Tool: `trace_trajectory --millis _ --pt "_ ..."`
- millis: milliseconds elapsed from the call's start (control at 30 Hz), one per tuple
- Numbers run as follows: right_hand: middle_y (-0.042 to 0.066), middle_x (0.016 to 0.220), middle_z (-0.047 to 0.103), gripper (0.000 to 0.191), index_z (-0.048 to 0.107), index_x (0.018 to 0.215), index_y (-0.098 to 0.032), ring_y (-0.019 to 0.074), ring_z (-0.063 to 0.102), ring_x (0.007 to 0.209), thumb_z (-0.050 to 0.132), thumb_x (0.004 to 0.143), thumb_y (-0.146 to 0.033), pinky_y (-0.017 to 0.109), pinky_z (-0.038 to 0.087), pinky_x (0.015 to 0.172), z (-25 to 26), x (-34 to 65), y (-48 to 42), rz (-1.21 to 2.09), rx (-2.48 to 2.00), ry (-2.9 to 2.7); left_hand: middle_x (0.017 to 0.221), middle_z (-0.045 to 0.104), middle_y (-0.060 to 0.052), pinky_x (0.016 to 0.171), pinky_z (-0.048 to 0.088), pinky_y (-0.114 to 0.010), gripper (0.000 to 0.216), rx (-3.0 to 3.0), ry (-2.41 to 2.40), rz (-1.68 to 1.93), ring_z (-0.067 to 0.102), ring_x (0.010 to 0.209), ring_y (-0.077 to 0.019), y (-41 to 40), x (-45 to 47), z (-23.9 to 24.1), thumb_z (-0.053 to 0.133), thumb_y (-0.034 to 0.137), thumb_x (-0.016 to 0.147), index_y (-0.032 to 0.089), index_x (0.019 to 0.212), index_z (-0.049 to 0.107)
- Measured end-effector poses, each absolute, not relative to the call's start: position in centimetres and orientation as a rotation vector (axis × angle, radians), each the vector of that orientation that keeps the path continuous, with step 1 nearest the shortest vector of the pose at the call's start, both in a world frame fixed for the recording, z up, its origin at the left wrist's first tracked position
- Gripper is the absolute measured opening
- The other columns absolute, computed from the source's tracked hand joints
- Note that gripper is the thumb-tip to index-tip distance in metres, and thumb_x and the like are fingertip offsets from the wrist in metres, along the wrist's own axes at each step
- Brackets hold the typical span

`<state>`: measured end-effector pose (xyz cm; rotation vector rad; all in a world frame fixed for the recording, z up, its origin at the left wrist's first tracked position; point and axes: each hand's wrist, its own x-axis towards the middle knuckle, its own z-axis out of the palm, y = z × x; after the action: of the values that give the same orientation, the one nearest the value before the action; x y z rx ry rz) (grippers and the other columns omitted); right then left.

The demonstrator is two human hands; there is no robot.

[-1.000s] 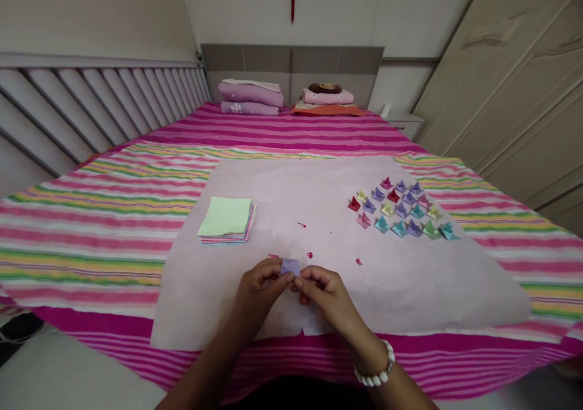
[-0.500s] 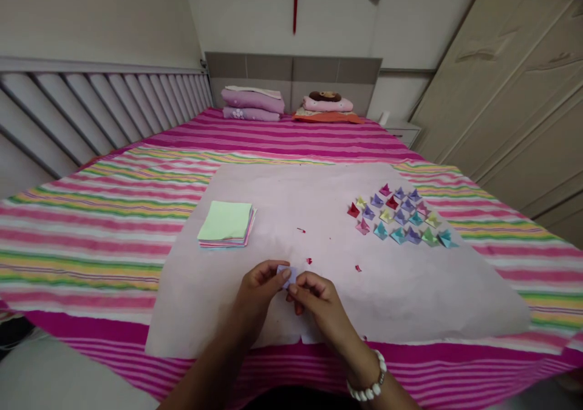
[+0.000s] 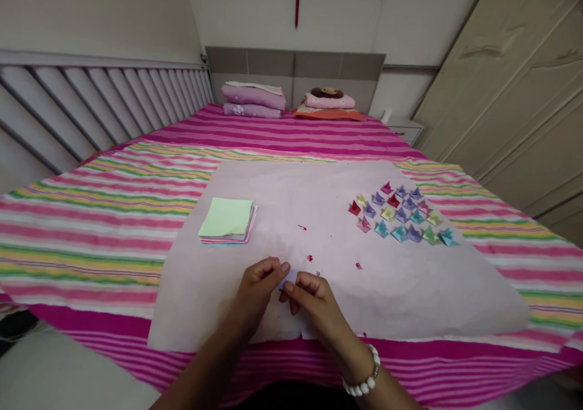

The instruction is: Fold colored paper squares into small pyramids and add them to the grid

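Note:
My left hand (image 3: 257,290) and my right hand (image 3: 310,297) meet over the near edge of a pale pink sheet (image 3: 423,288) spread on the bed. Both pinch one small folded lilac paper piece (image 3: 288,278), mostly hidden by my fingertips. A white bead bracelet (image 3: 362,381) circles my right wrist. A stack of square coloured papers (image 3: 226,220), green on top, lies to the left of my hands. Several small folded paper shapes (image 3: 401,214) in many colours sit in rows at the right of the sheet.
The bed has a bright striped cover (image 3: 104,215). Tiny red paper scraps (image 3: 310,257) dot the sheet near my hands. Folded bedding and pillows (image 3: 252,99) lie by the headboard. A slatted rail (image 3: 91,106) runs along the left, wardrobe doors (image 3: 514,94) along the right.
My hands have drawn slightly nearer to me and closed tighter round the lilac piece, so less of it shows. The view shifted a little.

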<state>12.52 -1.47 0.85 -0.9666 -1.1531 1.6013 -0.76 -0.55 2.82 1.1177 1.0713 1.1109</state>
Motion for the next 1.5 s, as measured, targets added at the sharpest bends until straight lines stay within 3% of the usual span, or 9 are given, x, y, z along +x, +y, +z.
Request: trace_trajectory --millis 233,333,433,767,833,933,1133,1367,1500 --pt "-0.003 0.052 0.056 0.035 0.059 0.06 -0.017 0.0084 0.042 0.046 0.071 0.073 -0.047 0.022 0.032 0.049 0.4 12.1 -1.4 1.585 -0.961 -1.115 0.044 0.05 0.004 0.052 0.038 -0.025 0.038 1.06 1.087 1.097 0.048 0.047 -0.0117 -0.5 -0.6 2.7 0.059 0.044 0.082 0.018 0.055 0.053" --pt "-0.003 0.05 0.055 0.035 0.058 0.059 -0.017 0.0085 0.041 0.044 0.07 0.073 -0.047 0.023 0.031 0.048 0.1 12.1 -1.4 1.521 -0.993 -1.088 0.063 0.063 0.001 0.06 0.044 -0.026 0.025 1.059 1.159 1.164 0.057 0.061 -0.0137 -0.4 -0.7 2.6 0.064 0.042 0.079 0.017 0.077 0.065" --pt "-0.003 0.05 0.055 0.035 0.058 0.059 -0.017 0.0087 0.041 0.044 0.07 0.074 -0.047 0.023 0.031 0.048 -0.1 12.3 -1.2 1.453 -1.008 -1.041 0.086 0.069 -0.002 0.07 0.048 -0.026 0.028 1.058 1.115 1.242 0.063 0.078 -0.0158 -0.3 -1.1 2.7 0.072 0.034 0.072 0.019 0.094 0.065" --pt "0.001 0.06 0.064 0.025 0.066 0.065 -0.015 0.0101 0.049 0.052 0.072 0.075 -0.038 0.024 0.037 0.054 0.1 12.4 -1.4 1.52 -0.97 -0.992 0.069 0.067 0.001 0.064 0.049 -0.025 0.014 1.159 1.024 1.201 0.062 0.064 -0.0125 -0.3 -1.4 2.4 0.073 0.024 0.071 0.017 0.082 0.066" --pt "0.0 0.064 0.064 0.021 0.071 0.079 -0.017 0.0116 0.051 0.057 0.076 0.071 -0.036 0.025 0.039 0.056 0.2 12.7 -1.4 1.48 -0.969 -0.967 0.071 0.068 0.0 0.066 0.05 -0.026 0.014 1.152 1.05 1.199 0.063 0.067 -0.0135 -0.4 -1.6 2.5 0.074 0.024 0.07 0.017 0.08 0.066" --pt "-0.001 0.072 0.065 0.037 0.07 0.101 -0.022 0.0137 0.055 0.063 0.079 0.067 -0.033 0.027 0.044 0.06 0.2 13.3 -1.2 1.382 -0.936 -0.939 0.074 0.069 -0.001 0.069 0.05 -0.026 0.015 1.131 1.083 1.199 0.064 0.071 -0.014 -0.4 -1.8 2.6 0.076 0.024 0.069 0.017 0.078 0.067" --pt "-0.002 0.061 0.061 0.017 0.074 0.086 -0.021 0.0123 0.053 0.055 0.077 0.071 -0.029 0.026 0.042 0.055 0.5 14.1 -1.0 1.247 -0.987 -1.085 0.076 0.069 -0.002 0.07 0.05 -0.026 0.013 1.187 1.081 1.179 0.063 0.073 -0.0144 -0.5 -1.8 2.7 0.075 0.024 0.07 0.018 0.079 0.069" --pt "-0.002 0.055 0.064 0.021 0.068 0.082 -0.019 0.0129 0.059 0.051 0.079 0.069 -0.032 0.025 0.046 0.053 0.7 14.2 -0.9 1.366 -0.981 -1.022 0.082 0.072 -0.003 0.072 0.052 -0.03 0.022 1.14 0.976 1.041 0.067 0.074 -0.0161 -0.6 -2.0 2.3 0.075 0.024 0.07 0.019 0.091 0.067" --pt "-0.001 0.056 0.067 0.022 0.067 0.079 -0.018 0.0136 0.062 0.052 0.08 0.068 -0.033 0.025 0.048 0.054 0.6 14.0 -1.0 1.439 -0.953 -1.01 0.075 0.071 -0.001 0.069 0.051 -0.027 0.016 1.099 0.949 1.003 0.068 0.071 -0.0148 -0.6 -1.9 2.2 0.073 0.026 0.073 0.018 0.085 0.065"
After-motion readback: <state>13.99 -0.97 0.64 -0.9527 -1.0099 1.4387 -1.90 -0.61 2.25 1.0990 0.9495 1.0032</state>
